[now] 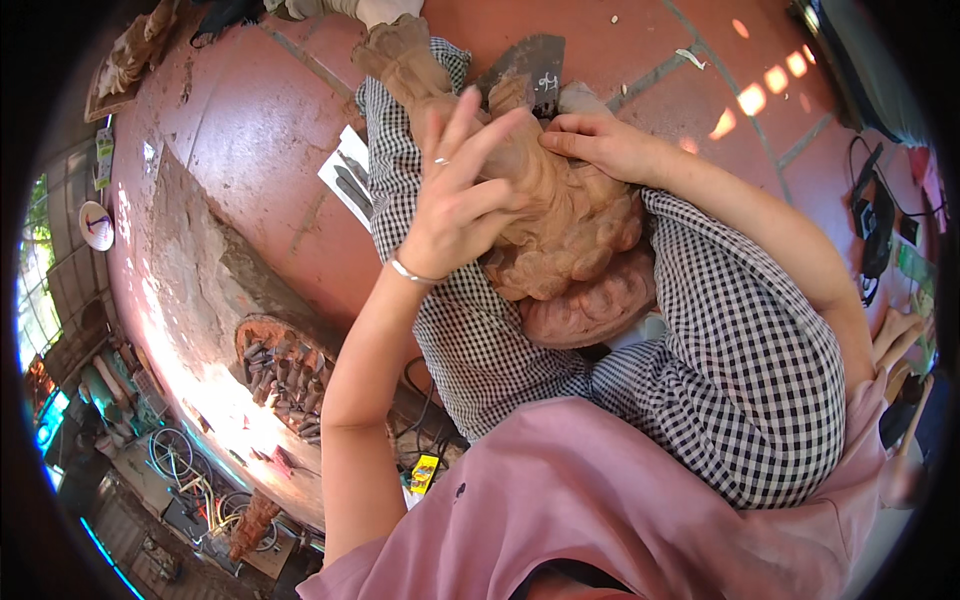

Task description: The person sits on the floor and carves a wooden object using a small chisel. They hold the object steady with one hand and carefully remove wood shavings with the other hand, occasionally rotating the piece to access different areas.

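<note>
A brown wooden carving (575,215) with deep, swirling relief stands between my knees. Its rounded, reddish base (592,305) is nearest my body. My left hand (465,195) is at the carving's left side, fingers spread apart, with a ring and a bracelet showing. No tool can be seen in it. My right hand (605,145) bends over the far right part of the carving, its fingers pressed against the wood. Its fingertips are partly hidden, so anything small beneath them cannot be made out.
Left on the tiled floor, a wooden board (205,235) lies near a heap of carving tools (280,385). Dark flat tools rest on white paper (345,180) beside my left leg. A dark plate (530,70) is beyond the carving. Bicycles (200,485) stand lower left.
</note>
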